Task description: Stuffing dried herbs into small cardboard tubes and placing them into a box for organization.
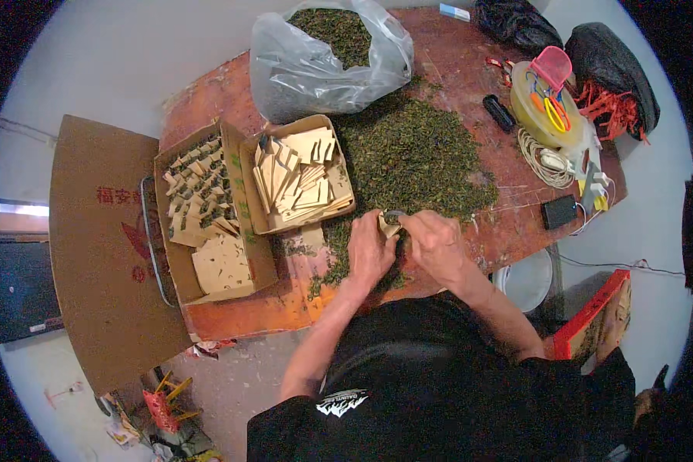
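Observation:
My left hand (371,245) holds a small tan paper packet (388,227) upright, at the near side of a heap of dried leaves (418,156). The fingers of my right hand (436,239) pinch a small greyish curved tool (394,216) at the packet's mouth. It may be a scoop, but the fingers hide most of it. Left of my hands, a shallow cardboard box (347,190) holds loose flat paper packets (300,173). Beyond it, a larger carton (260,254) contains rows of standing packets (199,190) with dark leaves at their tops.
A clear plastic bag (289,86) of leaves stands at the table's back. At right lie a black cylindrical object (499,113), a coiled cable (546,161), a black box (559,212), a yellowish tub (528,110) with scissors, and black bags (612,75). The carton's flap (104,242) overhangs the table's left edge.

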Tool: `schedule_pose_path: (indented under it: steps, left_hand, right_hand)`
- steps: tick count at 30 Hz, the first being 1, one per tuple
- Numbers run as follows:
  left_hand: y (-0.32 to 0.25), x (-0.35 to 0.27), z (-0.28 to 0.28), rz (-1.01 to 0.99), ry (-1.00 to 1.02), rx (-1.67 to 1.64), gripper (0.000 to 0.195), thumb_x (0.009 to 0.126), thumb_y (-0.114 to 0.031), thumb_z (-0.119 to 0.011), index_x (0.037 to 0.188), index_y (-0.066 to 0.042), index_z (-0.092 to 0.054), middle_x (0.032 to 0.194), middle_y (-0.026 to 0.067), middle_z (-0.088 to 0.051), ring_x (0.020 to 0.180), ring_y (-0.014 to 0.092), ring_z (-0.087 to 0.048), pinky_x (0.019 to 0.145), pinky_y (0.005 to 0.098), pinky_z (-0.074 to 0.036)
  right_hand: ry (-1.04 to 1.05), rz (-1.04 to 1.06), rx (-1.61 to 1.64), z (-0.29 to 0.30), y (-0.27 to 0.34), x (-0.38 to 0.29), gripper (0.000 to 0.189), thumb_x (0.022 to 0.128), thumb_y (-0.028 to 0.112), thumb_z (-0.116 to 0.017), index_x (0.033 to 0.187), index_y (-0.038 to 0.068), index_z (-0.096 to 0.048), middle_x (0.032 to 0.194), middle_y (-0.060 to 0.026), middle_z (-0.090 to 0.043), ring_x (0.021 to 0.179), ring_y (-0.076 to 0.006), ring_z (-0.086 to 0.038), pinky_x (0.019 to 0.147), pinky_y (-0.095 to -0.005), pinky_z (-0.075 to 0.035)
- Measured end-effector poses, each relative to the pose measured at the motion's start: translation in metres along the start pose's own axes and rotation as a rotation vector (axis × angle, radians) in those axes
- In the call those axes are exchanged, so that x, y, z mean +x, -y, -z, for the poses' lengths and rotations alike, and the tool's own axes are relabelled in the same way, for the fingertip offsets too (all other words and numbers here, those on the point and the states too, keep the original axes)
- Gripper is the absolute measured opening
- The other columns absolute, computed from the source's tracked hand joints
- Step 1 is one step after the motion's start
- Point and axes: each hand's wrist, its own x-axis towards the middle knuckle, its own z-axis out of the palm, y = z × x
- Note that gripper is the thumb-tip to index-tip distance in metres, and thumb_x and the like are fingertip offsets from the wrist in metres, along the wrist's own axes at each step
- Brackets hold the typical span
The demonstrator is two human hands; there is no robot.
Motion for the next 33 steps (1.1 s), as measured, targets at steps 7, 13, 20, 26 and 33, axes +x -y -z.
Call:
schedule_pose_path:
  steps: [7, 13, 20, 26, 33]
  left_hand:
    - [-0.003, 0.002, 0.003, 0.052, 0.015, -0.003, 0.059, 0.074, -0.010, -0.079, 0.124, -0.001, -0.049, 0.104, 0.0226, -0.059, 0.099, 0.042, -0.057, 0.084, 0.0471, -0.049]
    - [-0.007, 0.001, 0.006, 0.102, 0.013, -0.025, 0.059, 0.074, -0.006, -0.077, 0.125, -0.001, -0.048, 0.105, 0.0209, -0.058, 0.101, 0.041, -0.055, 0.086, 0.0492, -0.047]
    - [-0.003, 0.001, 0.005, 0.062, 0.006, -0.019, 0.061, 0.073, -0.010, -0.079, 0.125, -0.001, -0.048, 0.109, 0.0225, -0.058, 0.103, 0.042, -0.056, 0.089, 0.0469, -0.047]
    - [0.005, -0.003, 0.000, 0.033, -0.003, -0.033, 0.063, 0.073, -0.009, -0.077, 0.128, -0.001, -0.047, 0.109, 0.0226, -0.057, 0.102, 0.042, -0.055, 0.088, 0.0470, -0.048]
    - [0.001, -0.003, 0.004, 0.086, -0.001, -0.053, 0.060, 0.074, -0.007, -0.075, 0.127, -0.001, -0.048, 0.108, 0.0222, -0.058, 0.100, 0.042, -0.057, 0.087, 0.0469, -0.048]
  right_hand:
    - [-0.042, 0.022, -0.018, 0.004, 0.000, 0.000, 0.025, 0.075, -0.006, -0.062, 0.098, 0.000, -0.068, 0.082, -0.0126, -0.065, 0.071, -0.0300, -0.066, 0.061, -0.0396, -0.055]
    - [-0.078, 0.040, 0.004, 0.009, -0.003, 0.000, 0.024, 0.075, -0.006, -0.063, 0.098, 0.000, -0.068, 0.082, -0.0124, -0.065, 0.072, -0.0300, -0.066, 0.061, -0.0395, -0.055]
    - [-0.069, 0.040, 0.010, 0.010, 0.001, -0.003, 0.026, 0.075, -0.006, -0.063, 0.099, 0.001, -0.068, 0.083, -0.0129, -0.066, 0.072, -0.0301, -0.066, 0.060, -0.0405, -0.054]
    - [-0.039, 0.070, -0.018, -0.011, -0.001, -0.009, 0.019, 0.078, 0.004, -0.063, 0.096, 0.003, -0.067, 0.077, -0.0099, -0.060, 0.069, -0.0289, -0.064, 0.060, -0.0414, -0.053]
    - [0.031, 0.092, -0.041, -0.020, -0.003, -0.013, 0.016, 0.078, 0.005, -0.064, 0.094, 0.005, -0.066, 0.076, -0.0088, -0.060, 0.072, -0.0279, -0.065, 0.063, -0.0411, -0.053]
